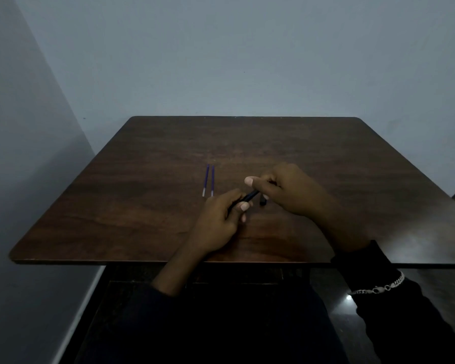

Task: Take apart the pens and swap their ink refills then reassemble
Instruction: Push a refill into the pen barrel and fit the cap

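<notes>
**Two refills out, one barrel held between both hands**

Two blue refills point(212, 179) lie side by side, parallel and just apart, near the middle of the table point(142, 206). Their pale tips point toward the near edge.

- Left hand point(218, 222): fingers curled round the lower end of a dark pen barrel point(250, 197), thumb on top.
- Right hand point(292, 190): fingers closed on the barrel's upper end, thumb raised.
- Small dark piece point(263, 201) just below the right hand. Cannot tell whether it is held or resting on the wood; possibly a cap or tip section.
- Barrel sits just right of the refills, toward the near edge.

Handling, as a judgement: the barrel looks light, stiff and smooth, so it may slip when twisted; grip it near each end. The refills look thin and likely to bend. Pinch one mid-length and feed it in straight.
</notes>
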Motion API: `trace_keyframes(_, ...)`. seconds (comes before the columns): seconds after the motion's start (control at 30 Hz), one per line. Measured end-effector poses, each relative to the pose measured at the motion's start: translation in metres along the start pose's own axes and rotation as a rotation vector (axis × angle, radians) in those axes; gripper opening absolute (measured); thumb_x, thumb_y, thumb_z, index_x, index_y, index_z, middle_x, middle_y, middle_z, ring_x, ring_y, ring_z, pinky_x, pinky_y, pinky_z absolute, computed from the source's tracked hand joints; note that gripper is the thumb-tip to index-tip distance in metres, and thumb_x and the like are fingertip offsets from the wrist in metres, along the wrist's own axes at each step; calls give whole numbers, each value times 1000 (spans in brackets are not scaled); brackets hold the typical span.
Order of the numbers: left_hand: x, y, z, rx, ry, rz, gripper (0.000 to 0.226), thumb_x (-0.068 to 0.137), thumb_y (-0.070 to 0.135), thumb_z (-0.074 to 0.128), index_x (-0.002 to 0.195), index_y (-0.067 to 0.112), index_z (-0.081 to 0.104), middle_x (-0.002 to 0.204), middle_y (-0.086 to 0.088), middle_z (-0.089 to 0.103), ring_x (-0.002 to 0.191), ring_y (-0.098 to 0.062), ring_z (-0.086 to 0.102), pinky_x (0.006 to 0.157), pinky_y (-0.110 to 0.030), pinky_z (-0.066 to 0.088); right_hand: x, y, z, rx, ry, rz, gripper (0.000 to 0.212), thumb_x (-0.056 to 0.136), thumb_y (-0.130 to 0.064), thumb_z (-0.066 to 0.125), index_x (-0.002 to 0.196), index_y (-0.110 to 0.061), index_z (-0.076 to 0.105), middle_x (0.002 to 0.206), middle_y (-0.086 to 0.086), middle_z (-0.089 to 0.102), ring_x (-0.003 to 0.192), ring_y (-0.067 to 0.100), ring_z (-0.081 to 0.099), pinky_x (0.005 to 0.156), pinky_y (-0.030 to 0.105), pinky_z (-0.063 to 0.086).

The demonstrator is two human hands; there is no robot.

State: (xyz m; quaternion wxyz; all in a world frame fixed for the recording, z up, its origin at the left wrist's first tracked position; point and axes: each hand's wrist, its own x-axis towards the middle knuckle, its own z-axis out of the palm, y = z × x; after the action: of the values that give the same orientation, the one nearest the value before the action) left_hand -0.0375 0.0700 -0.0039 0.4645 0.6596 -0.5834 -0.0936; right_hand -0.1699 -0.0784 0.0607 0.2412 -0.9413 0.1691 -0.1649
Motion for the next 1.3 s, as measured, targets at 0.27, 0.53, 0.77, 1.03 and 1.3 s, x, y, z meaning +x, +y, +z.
trace_keyframes(0.27, 2, 0, -1, 19, 27, -20, 19, 106, 12, 56, 92, 7, 68, 74, 1, 70, 67, -11, 64, 66, -28, 49, -4, -4, -9, 61, -25, -20, 6, 94, -24, 72, 97, -21, 76, 75, -6, 75, 65, 4, 72, 62, 18, 53)
trace_keyframes(0.53, 1, 1, -2, 45, 93, -6, 18, 104, 8, 58, 91, 1, 68, 71, -2, 69, 67, -14, 64, 64, -24, 48, 5, -15, 1, -187, -41, 21, 16, 102, -28, 61, 86, -25, 63, 81, -6, 64, 75, 15, 61, 67, 32, 44)
trace_keyframes(0.77, 2, -4, 0, 44, 121, -53, 23, 106, 14, 56, 88, 3, 65, 72, -1, 67, 70, -14, 63, 62, -16, 42, 6, -5, -5, 142, 229, 172, 50, 103, -53, 45, 97, -12, 73, 75, 2, 71, 62, 12, 70, 62, 31, 55)
trace_keyframes(1.03, 4, -8, 2, 38, 146, -76, 22, 106, 17, 56, 86, 11, 63, 69, 4, 65, 64, -7, 60, 60, -12, 41, 22, 4, 0, -15, 65, 526, 36, 95, -36, 70, 92, -1, 71, 73, 13, 76, 67, 27, 76, 61, 32, 59)
trace_keyframes(1.3, 3, -8, 1, 42, 134, -75, 24, 107, 15, 55, 85, 9, 62, 70, 4, 65, 63, -5, 59, 60, -14, 41, 39, -6, 19, -34, -153, 711, 30, 90, -29, 79, 76, -10, 60, 68, 5, 70, 50, 14, 65, 47, 25, 53)
